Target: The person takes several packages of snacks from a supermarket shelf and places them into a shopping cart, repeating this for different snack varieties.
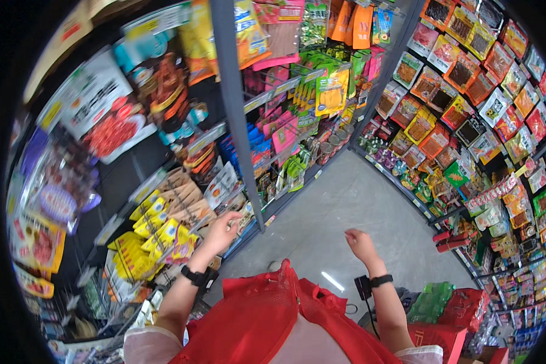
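Observation:
My left hand (220, 234) is raised in front of the left shelves, its fingers loosely bent and apart, with no item seen in it. It is nearest to small white packets (244, 214) low on the rack and to hanging beige packets (188, 198). Yellow snack bags (166, 236) hang on hooks just left of that wrist. My right hand (362, 246) hovers over the grey floor (318, 214), touching nothing, with its fingers loosely curled and seemingly nothing in them. Each wrist wears a black strap with a small device.
A dark grey shelf post (238, 104) stands just beyond my left hand. Hanging snack packets (459, 109) fill the right-hand wall. Green bottle packs (432, 302) and red cartons (464, 309) are stacked at my right. A red vest (254, 318) covers my front.

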Demonstrator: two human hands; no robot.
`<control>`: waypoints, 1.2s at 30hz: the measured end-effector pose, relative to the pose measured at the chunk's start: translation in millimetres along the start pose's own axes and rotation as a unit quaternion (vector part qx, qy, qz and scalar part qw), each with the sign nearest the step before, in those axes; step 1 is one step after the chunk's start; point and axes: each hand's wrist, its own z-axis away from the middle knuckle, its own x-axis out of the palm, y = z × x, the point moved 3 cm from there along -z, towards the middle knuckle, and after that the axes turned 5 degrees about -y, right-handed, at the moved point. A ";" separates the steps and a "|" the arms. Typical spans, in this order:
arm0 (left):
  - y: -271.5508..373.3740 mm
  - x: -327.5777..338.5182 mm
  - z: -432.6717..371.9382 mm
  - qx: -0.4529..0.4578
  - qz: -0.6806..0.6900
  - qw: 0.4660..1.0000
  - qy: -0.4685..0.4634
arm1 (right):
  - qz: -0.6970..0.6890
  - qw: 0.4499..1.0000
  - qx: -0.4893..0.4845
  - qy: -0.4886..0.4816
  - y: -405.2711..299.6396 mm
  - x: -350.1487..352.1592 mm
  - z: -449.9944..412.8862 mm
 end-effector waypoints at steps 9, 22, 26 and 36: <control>50.2 47.1 -260.9 0.078 0.092 0.993 0.018 | -0.039 0.991 0.127 -0.012 144.6 -60.0 -82.5; -13.4 27.3 -380.5 -0.057 -0.091 0.890 0.444 | -0.084 0.915 -0.352 -0.178 -50.6 -39.8 -466.2; 6.9 42.9 -386.3 -0.111 -0.005 0.886 0.449 | -0.122 0.930 -0.341 -0.064 -88.3 -17.1 -505.3; 23.1 66.0 -384.7 -0.136 0.080 0.900 0.406 | -0.398 0.872 -0.242 -0.149 -49.0 25.6 -511.6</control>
